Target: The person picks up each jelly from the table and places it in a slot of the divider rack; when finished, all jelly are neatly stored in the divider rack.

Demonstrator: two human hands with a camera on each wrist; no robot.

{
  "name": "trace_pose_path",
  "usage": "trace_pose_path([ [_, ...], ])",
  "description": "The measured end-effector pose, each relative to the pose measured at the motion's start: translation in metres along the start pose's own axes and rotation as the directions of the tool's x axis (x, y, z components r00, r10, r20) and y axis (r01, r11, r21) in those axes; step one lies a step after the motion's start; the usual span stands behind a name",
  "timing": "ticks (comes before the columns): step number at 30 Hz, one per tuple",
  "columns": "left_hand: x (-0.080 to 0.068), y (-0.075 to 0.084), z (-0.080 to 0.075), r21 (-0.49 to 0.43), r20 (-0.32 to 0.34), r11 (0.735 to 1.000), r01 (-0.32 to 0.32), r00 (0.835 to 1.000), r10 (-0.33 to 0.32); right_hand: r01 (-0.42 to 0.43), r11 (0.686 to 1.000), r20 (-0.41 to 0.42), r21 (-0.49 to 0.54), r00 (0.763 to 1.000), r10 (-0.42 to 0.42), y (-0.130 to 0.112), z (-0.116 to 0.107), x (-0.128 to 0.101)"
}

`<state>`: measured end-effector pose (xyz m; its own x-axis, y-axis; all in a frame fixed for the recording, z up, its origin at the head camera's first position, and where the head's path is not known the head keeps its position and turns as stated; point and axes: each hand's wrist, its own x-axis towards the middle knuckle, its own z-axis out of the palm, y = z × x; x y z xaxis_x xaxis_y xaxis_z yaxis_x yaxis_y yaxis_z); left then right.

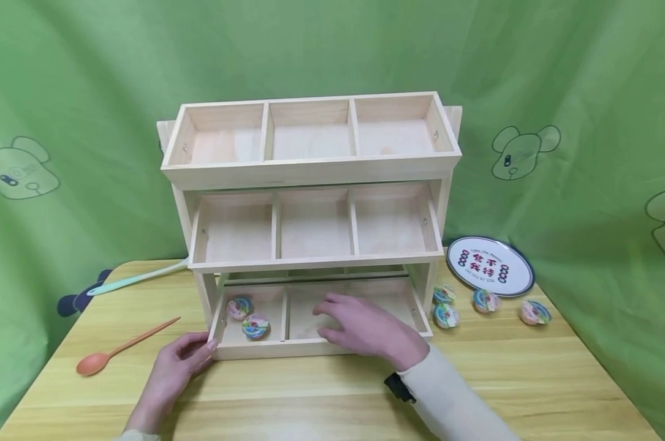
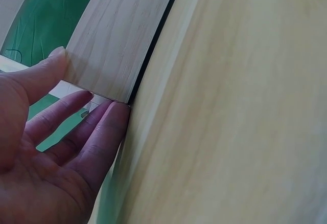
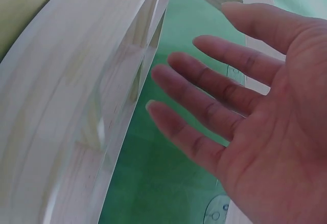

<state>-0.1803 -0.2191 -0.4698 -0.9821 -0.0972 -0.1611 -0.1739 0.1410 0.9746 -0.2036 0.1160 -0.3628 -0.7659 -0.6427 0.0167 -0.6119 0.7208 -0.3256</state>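
Bottom tray (image 1: 310,349) at lower centre of frame, long axis left to right. Left hand (image 1: 173,367), fingers straight, touching its left front corner; right hand (image 1: 365,327), fingers spread and empty, above the middle compartment. Two jelly cups (image 1: 248,317) in the left compartment.

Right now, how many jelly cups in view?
6 visible. Two in the bottom tray's left compartment. Four on the table right of the rack: two near its foot, two further right. The right hand may hide more.
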Motion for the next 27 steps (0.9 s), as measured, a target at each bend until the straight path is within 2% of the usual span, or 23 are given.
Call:
trace_pose_path([
  [9, -0.001, -0.001, 0.000, 0.003, 0.001, 1.000, 0.003, 1.000, -0.003, -0.055, 0.998, -0.005, 0.004, 0.998, 0.055, 0.014, -0.002, -0.018],
  [27, 0.002, -0.001, -0.001, 0.003, -0.001, 1.000, -0.010, 1.000, 0.010, -0.177, 0.984, -0.093, 0.008, 0.980, 0.177, 0.041, -0.010, -0.056],
])
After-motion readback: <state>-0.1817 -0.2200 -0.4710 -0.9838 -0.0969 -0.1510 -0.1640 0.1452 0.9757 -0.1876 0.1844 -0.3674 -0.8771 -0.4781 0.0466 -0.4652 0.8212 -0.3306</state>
